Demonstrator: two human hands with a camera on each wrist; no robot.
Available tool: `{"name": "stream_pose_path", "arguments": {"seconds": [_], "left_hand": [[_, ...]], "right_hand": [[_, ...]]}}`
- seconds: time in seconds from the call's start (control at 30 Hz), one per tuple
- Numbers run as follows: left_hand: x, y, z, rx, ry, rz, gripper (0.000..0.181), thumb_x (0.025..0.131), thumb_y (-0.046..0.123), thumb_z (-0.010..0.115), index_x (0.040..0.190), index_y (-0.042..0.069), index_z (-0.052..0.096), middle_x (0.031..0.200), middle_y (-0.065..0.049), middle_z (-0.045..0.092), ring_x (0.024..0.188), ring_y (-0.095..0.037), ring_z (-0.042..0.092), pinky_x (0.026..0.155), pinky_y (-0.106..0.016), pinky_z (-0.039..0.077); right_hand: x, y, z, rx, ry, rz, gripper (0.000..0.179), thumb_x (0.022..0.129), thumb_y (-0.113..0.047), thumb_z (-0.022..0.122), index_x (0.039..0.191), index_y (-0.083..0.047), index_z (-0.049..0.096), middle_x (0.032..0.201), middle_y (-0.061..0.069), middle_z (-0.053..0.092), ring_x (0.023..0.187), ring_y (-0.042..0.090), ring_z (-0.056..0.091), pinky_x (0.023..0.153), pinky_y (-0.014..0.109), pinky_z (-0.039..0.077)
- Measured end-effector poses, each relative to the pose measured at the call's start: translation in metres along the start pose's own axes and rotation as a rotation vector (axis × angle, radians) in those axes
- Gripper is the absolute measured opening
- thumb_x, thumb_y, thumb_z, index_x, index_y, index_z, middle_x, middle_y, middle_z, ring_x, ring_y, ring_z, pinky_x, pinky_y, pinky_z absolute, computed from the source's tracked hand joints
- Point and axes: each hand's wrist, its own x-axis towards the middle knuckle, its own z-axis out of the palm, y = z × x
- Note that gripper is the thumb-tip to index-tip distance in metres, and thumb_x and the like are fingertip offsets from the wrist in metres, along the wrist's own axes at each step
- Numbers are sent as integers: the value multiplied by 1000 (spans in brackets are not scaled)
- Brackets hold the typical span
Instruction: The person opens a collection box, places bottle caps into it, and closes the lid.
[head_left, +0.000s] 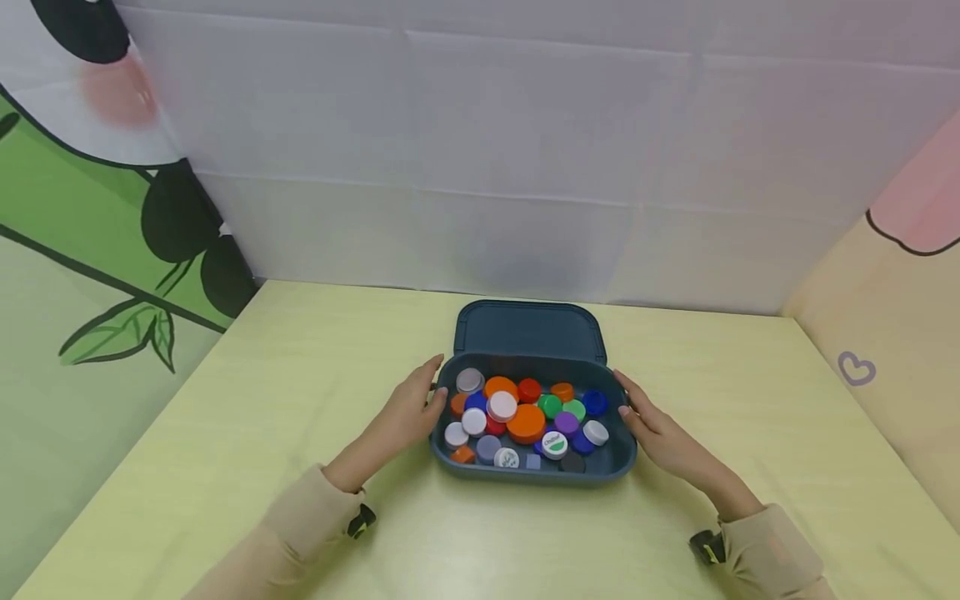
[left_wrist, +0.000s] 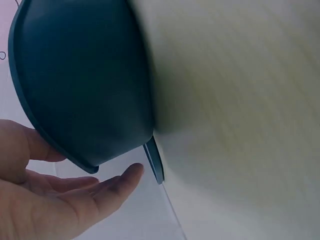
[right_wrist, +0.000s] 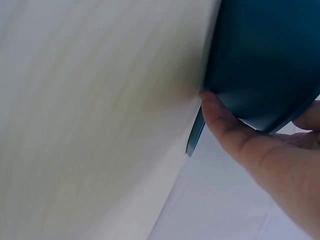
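Note:
A dark blue-green plastic box [head_left: 534,477] stands on the table, filled with bottle caps [head_left: 527,423] in orange, white, red, green, blue and purple. My left hand [head_left: 405,414] holds its left end, thumb at the rim and fingers along the outside. In the left wrist view, a fingertip [left_wrist: 134,172] stands a little apart from the wall. At the opposite end, my right hand [head_left: 667,437] grips the box with the thumb over the rim. One right fingertip [right_wrist: 210,100] touches low on the outer wall, near the tabletop.
Right behind the box lies its matching lid [head_left: 528,327]. The pale yellow table [head_left: 262,400] meets a sheet-covered wall [head_left: 525,167] at the back. Painted walls flank it, with green leaves [head_left: 123,333] on the left and a small heart [head_left: 857,368] on the right.

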Motion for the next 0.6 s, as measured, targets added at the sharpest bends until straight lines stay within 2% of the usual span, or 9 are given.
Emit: {"name": "stream_pose_path", "arguments": {"seconds": [0.17, 0.33, 0.47, 0.6], "left_hand": [[0, 1, 5, 25, -3, 0, 47, 92, 4, 43, 134, -14, 30, 129, -32, 45, 118, -41, 48, 97, -49, 41], [2, 3, 5, 18, -12, -7, 47, 93, 4, 42, 134, -15, 29, 128, -33, 46, 117, -41, 49, 96, -49, 43], [9, 1, -1, -30, -61, -77, 45, 95, 13, 42, 134, -8, 34, 128, -28, 49, 111, -38, 55, 91, -46, 47], [28, -8, -10, -29, -48, -146, 40, 97, 24, 40, 128, -1, 45, 122, -23, 56, 105, -36, 59, 88, -45, 49]], "right_hand": [[0, -2, 0, -42, 13, -1, 53, 100, -20, 30, 146, -4, 10, 148, 27, 15, 133, 48, 20, 104, 60, 22], [1, -2, 0, -62, 21, -7, 52, 100, -19, 30, 146, -3, 11, 148, 28, 17, 132, 48, 22, 104, 60, 23], [2, -1, 0, -67, 27, -6, 51, 100, -18, 30, 146, -2, 12, 147, 28, 18, 132, 48, 22, 104, 60, 22], [2, -1, 1, -62, 28, -3, 51, 100, -18, 30, 145, -2, 12, 147, 28, 18, 132, 48, 22, 104, 60, 22]]}}
